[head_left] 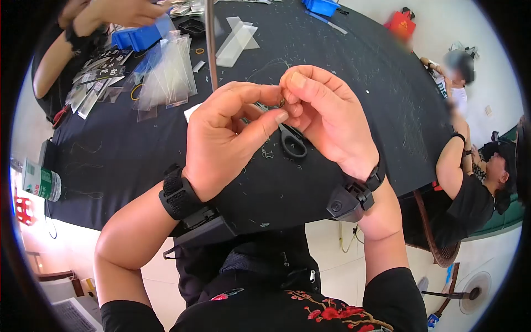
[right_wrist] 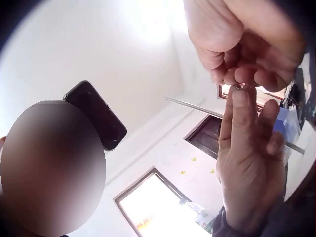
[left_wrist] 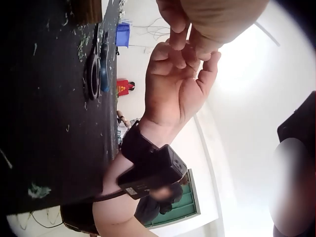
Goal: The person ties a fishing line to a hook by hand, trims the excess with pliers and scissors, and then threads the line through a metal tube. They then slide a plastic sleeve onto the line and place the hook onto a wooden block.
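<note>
Both hands meet at the fingertips over the table in the head view. My left hand [head_left: 221, 130] holds a small dark piece [head_left: 282, 103] between thumb and index finger; its kind is too small to tell. Against it, the fingers of my right hand [head_left: 332, 110] are curled, the thumb pressed to the index finger, and a thin thread [head_left: 271, 64] arcs out beside them. In the right wrist view the small dark piece [right_wrist: 238, 87] shows at the left fingertips, right under the right fingers. Black-handled scissors [head_left: 293, 143] lie beneath the hands, their blades partly hidden.
The table [head_left: 249, 188] has a black cloth with thread scraps. Clear plastic sheets [head_left: 171, 72], a blue box [head_left: 135, 40] and another person's hand [head_left: 124, 12] are at the far left. A metal pole [head_left: 211, 44] rises ahead. A bottle [head_left: 41, 181] lies at the left edge.
</note>
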Available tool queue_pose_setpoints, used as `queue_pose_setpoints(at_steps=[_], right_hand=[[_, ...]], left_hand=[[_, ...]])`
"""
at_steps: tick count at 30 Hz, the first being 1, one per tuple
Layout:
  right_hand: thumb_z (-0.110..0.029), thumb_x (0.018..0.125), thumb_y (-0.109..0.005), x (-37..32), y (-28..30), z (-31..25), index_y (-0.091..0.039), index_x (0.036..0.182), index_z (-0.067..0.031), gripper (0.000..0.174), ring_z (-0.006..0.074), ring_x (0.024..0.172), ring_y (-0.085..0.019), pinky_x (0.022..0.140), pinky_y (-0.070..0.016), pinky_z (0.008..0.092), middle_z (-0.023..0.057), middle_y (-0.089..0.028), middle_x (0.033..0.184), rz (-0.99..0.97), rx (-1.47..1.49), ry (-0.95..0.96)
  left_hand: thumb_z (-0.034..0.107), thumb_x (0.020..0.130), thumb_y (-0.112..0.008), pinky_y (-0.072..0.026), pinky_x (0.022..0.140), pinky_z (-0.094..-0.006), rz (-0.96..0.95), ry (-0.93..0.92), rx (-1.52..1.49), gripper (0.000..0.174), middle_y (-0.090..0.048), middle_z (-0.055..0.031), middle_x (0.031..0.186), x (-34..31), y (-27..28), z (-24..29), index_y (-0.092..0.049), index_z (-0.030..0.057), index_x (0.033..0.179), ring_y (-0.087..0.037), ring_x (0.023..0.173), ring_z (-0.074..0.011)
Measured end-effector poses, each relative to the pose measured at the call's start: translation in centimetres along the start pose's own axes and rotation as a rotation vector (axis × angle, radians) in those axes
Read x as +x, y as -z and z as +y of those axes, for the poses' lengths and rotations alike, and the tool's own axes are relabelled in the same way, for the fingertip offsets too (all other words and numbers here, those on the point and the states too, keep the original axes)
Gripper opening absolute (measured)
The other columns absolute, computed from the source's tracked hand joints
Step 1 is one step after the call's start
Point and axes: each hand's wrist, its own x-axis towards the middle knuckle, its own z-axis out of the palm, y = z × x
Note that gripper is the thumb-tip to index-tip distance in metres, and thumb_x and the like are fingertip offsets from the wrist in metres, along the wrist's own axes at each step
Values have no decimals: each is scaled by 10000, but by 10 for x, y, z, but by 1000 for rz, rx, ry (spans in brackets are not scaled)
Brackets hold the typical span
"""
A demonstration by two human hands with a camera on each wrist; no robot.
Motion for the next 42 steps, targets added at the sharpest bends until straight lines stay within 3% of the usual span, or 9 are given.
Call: queue_pose_setpoints(at_steps=[9, 18, 25, 30, 32, 34, 35, 37, 42], right_hand=[[-145, 831, -590, -6, 0, 5, -606, 959, -19, 181, 48, 635, -503, 582, -436, 165, 16, -590, 783, -16, 13, -7], [-121, 826, -565, -1, 7, 5, -589, 851, -3, 124, 86, 615, -495, 555, -414, 229, 27, -557, 719, 26, 124, 94], [-126, 833, -525, 4, 40, -26, -509, 832, -47, 80, 96, 616, -400, 552, -355, 239, -6, -440, 690, 340, 254, 378], [-91, 817, -550, 1, 55, -44, -564, 850, -16, 83, 97, 602, -461, 543, -384, 251, 10, -509, 687, 565, 149, 683], [-63, 817, -542, -1, 48, -46, -585, 883, 2, 102, 91, 600, -486, 545, -400, 237, 30, -566, 721, 408, -246, 903], [-64, 818, -557, -2, 35, -32, -612, 916, -18, 121, 57, 634, -514, 547, -409, 189, 43, -606, 776, 205, -503, 824], [-56, 803, -578, -6, 29, -28, -622, 920, -25, 129, 49, 660, -528, 566, -413, 174, 21, -602, 794, 80, -649, 641], [-46, 763, -616, -2, 20, -10, -632, 909, -37, 147, 55, 674, -544, 562, -405, 179, 14, -598, 809, -110, -872, 638], [-73, 752, -627, -2, 14, 1, -638, 874, -43, 126, 79, 629, -541, 551, -419, 205, 32, -597, 747, -96, -998, 555]], left_hand=[[43, 815, -581, -393, 438, -134, 31, 128, -27, 156, -617, -45, 774, -3, -2, 4, -547, 8, 963, -589, 621, -58], [61, 820, -562, -363, 395, -134, -9, 159, 35, 78, -572, 9, 686, -4, -4, 2, -538, 26, 885, -566, 578, -36], [61, 827, -545, -366, 392, -133, -36, 181, 109, 64, -579, 1, 717, -4, -2, 1, -536, 31, 883, -574, 589, -38], [68, 833, -539, -373, 395, -130, -31, 214, 31, 86, -607, -30, 784, -3, -3, 5, -535, 19, 904, -601, 625, -61], [69, 834, -538, -375, 396, -129, -52, 272, 19, 98, -614, -41, 804, -3, -3, 10, -534, 13, 914, -608, 636, -68], [67, 834, -539, -374, 394, -129, -43, 294, 62, 110, -618, -51, 811, -2, -3, 13, -535, 5, 925, -607, 631, -70], [67, 834, -539, -374, 394, -129, -42, 294, 64, 110, -618, -51, 811, -2, -3, 12, -535, 5, 925, -607, 631, -70], [63, 834, -541, -383, 397, -131, -24, 242, 86, 112, -618, -51, 805, -3, -4, 10, -539, 5, 930, -608, 631, -74], [35, 818, -558, -401, 398, -134, 25, 223, 57, 206, -615, -71, 828, -2, -5, 8, -472, 3, 1002, -608, 621, -91]])
